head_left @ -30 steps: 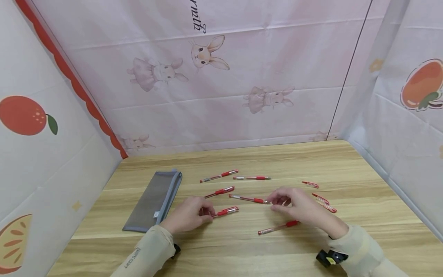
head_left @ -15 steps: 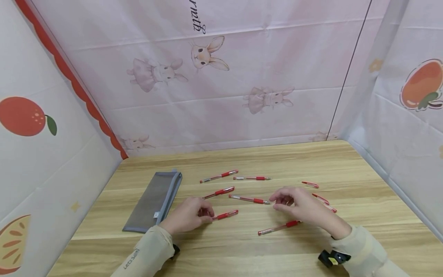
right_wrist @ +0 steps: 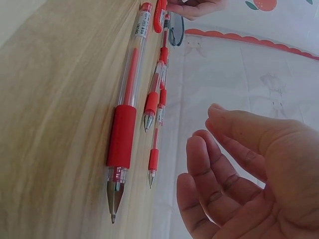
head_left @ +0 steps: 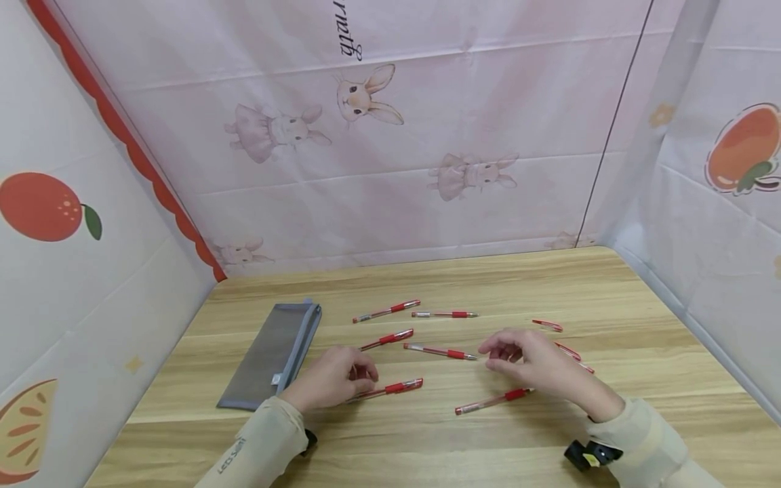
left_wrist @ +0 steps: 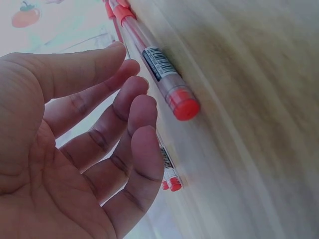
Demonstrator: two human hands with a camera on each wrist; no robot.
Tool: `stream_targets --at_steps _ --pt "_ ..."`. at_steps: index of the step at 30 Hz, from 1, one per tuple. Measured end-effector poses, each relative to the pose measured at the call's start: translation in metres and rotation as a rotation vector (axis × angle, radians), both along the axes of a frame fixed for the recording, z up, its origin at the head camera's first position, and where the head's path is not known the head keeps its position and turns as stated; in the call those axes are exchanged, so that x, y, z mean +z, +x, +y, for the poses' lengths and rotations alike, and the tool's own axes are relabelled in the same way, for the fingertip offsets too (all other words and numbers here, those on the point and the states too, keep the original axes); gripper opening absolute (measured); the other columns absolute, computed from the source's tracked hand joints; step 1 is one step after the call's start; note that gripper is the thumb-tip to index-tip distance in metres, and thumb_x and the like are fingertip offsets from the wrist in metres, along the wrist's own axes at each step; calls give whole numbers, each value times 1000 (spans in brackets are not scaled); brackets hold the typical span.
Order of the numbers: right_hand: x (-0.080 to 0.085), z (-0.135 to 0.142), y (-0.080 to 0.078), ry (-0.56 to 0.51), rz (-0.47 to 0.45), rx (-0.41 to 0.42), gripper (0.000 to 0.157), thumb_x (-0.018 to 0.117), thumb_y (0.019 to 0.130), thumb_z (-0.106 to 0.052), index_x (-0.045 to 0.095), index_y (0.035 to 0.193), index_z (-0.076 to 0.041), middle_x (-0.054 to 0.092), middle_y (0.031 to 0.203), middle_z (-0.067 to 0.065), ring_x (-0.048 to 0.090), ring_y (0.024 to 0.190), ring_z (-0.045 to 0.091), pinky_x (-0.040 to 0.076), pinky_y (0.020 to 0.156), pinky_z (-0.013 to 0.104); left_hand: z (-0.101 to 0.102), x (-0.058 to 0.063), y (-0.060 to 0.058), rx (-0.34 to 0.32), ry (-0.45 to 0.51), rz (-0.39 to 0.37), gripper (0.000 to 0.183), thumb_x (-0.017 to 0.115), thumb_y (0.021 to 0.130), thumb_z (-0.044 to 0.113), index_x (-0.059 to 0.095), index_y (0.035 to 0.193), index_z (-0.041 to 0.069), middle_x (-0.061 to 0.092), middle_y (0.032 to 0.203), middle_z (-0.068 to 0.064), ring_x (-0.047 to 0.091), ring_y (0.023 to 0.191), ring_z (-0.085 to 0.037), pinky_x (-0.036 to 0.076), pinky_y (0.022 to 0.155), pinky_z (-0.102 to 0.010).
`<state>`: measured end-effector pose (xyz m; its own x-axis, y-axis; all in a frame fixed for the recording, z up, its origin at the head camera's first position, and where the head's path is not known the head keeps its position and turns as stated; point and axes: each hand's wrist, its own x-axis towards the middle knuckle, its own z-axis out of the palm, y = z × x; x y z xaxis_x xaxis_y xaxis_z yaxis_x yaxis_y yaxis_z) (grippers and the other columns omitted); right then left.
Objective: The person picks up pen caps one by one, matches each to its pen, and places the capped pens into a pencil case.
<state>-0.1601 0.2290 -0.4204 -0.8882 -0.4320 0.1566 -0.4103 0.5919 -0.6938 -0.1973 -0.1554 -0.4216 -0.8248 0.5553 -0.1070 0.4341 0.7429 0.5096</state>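
Observation:
My left hand (head_left: 332, 378) is just above the table beside a capped red gel pen (head_left: 399, 388). Its fingers are loosely curled with nothing between them; the left wrist view shows that pen's barrel (left_wrist: 159, 67) lying apart from the fingertips. My right hand (head_left: 529, 362) hovers with relaxed fingers and holds nothing. Near its fingertips lies an uncapped red pen (head_left: 438, 351), and below it another uncapped pen (head_left: 488, 403), whose bare metal tip shows in the right wrist view. Partly behind my left hand is a second capped pen (head_left: 389, 339).
A grey mesh zip pouch (head_left: 262, 352) lies flat at the left. Toward the back lie a red pen (head_left: 386, 311) and an uncapped pen (head_left: 444, 314). Loose red pen caps (head_left: 547, 326) lie right of my right hand, some partly hidden by it. Printed cloth walls surround the wooden table (head_left: 390, 454).
The capped pen has left my left fingers and come down onto the table, nearer the front. My right hand has drifted slightly right, away from the uncapped pen's tip.

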Motion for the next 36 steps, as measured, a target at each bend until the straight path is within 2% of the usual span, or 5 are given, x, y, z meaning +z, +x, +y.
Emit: stream_targets --at_steps 11,23,32,36 --pt "0 6 -1 -7 -19 -10 18 78 100 -19 78 115 -9 72 95 -9 61 85 1 56 77 22 7 7 1 26 -7 -33 5 79 98 18 81 101 22 67 84 10 59 76 -12 48 64 -26" --pt "1 18 3 -26 11 -26 18 77 100 -16 78 114 -7 73 95 -7 62 84 1 56 75 23 28 15 1 -57 -19 -4 15 76 100 19 81 115 18 67 85 12 58 74 -8 50 65 -24" --pt "-2 36 6 -64 19 -21 21 77 99 -15 77 118 -6 74 99 -4 65 88 1 57 76 23 49 16 5 -124 -33 46 25 79 99 18 77 123 18 64 86 13 56 74 -4 51 69 -21" --pt "-3 44 10 -77 27 -46 22 78 99 -15 77 118 -5 74 101 -2 65 89 1 57 76 23 56 17 6 -163 -16 42 29 79 99 19 75 127 17 66 87 14 58 75 -3 52 73 -19"
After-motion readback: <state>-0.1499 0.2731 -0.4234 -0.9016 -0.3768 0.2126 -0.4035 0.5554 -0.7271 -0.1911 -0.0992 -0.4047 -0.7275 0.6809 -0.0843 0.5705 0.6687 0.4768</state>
